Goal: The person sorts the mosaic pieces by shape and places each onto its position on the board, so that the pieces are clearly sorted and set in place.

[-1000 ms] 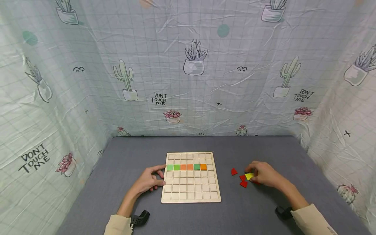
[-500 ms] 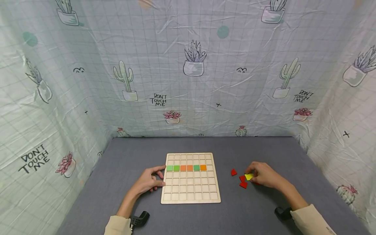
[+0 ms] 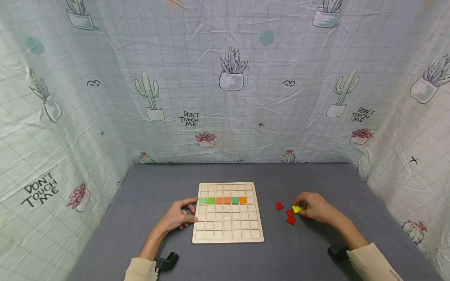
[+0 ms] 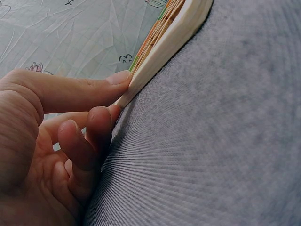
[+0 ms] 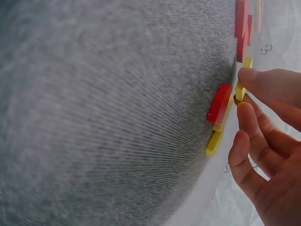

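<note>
A wooden grid board (image 3: 218, 225) lies flat, with a row of green and orange square tiles (image 3: 223, 200) across it. My left hand (image 3: 175, 215) touches its left edge with the index finger and thumb set apart, and the thumb (image 4: 117, 77) rests right at the edge in the left wrist view. To the right of the board, my right hand (image 3: 317, 207) pinches a yellow piece (image 3: 296, 209) between thumb and fingers, close over the table. Red pieces (image 3: 290, 221) lie just left of that hand. A red block (image 5: 219, 103) and yellow pieces (image 5: 214, 143) sit under it.
The grey cloth-covered table (image 3: 232, 265) is ringed by a pale curtain (image 3: 225, 105) printed with cacti. One red piece (image 3: 279, 205) lies between the board and the other red ones. A black wrist device (image 3: 168, 261) shows at the left cuff.
The yellow piece in my right hand has shifted slightly left and away, and more of it shows. My left hand and the board stay put.
</note>
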Action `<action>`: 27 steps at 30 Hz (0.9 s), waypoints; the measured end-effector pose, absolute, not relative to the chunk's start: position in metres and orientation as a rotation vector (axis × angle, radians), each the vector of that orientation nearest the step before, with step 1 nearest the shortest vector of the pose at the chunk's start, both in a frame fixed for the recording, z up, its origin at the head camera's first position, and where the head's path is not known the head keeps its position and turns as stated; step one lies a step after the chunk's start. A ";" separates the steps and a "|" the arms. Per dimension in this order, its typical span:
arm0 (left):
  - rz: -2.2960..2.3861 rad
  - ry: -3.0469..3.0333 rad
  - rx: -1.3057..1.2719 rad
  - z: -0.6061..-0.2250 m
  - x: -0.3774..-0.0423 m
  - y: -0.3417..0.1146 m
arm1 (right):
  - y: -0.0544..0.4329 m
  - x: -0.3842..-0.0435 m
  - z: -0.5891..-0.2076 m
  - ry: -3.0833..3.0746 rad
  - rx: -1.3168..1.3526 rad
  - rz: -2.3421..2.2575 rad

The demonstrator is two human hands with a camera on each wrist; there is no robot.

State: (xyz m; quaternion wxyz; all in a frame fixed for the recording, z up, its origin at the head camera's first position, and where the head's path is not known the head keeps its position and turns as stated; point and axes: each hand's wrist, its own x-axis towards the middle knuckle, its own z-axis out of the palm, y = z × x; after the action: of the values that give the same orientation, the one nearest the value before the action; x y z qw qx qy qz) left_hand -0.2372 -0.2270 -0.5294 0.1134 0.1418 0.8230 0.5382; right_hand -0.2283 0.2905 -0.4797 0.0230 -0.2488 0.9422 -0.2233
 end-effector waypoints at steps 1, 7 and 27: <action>1.581 2.413 0.416 -0.530 -0.237 -0.227 | 0.290 -0.229 -0.479 2.920 -0.770 -0.688; 1.575 2.422 0.425 -0.531 -0.239 -0.228 | 0.287 -0.232 -0.473 2.927 -0.773 -0.669; 1.560 2.433 0.425 -0.533 -0.241 -0.227 | 0.267 -0.248 -0.456 2.897 -0.797 -0.661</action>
State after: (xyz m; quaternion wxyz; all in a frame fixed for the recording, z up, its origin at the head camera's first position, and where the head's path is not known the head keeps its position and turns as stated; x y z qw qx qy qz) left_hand -0.2407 -0.2275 -0.5326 0.1098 0.1447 0.8278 0.5308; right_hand -0.2481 0.2666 -0.4560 0.0327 -0.2591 0.9411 -0.2149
